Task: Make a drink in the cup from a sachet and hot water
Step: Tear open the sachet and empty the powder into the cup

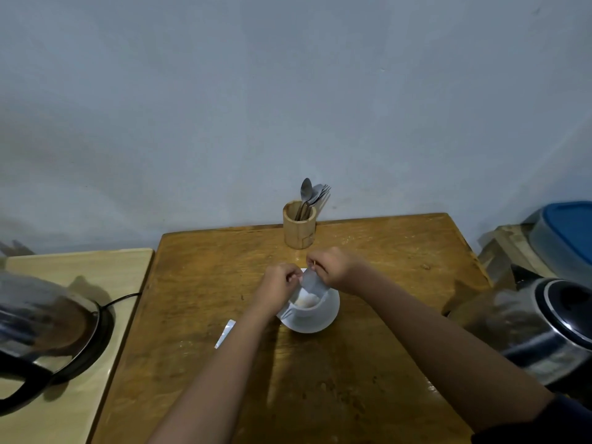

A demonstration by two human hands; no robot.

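A white cup stands on a white saucer in the middle of the wooden table. Pale powder lies inside the cup. Both hands pinch a silvery sachet and hold it tilted, mouth down, over the cup. My left hand grips its left edge. My right hand grips the upper right corner. A torn-off strip of sachet lies on the table left of the saucer. One steel kettle sits on its base on the lighter table at left.
A bamboo holder with spoons and forks stands at the table's back edge by the wall. A second steel kettle is at the right edge. A blue-lidded container rests on a crate at the far right.
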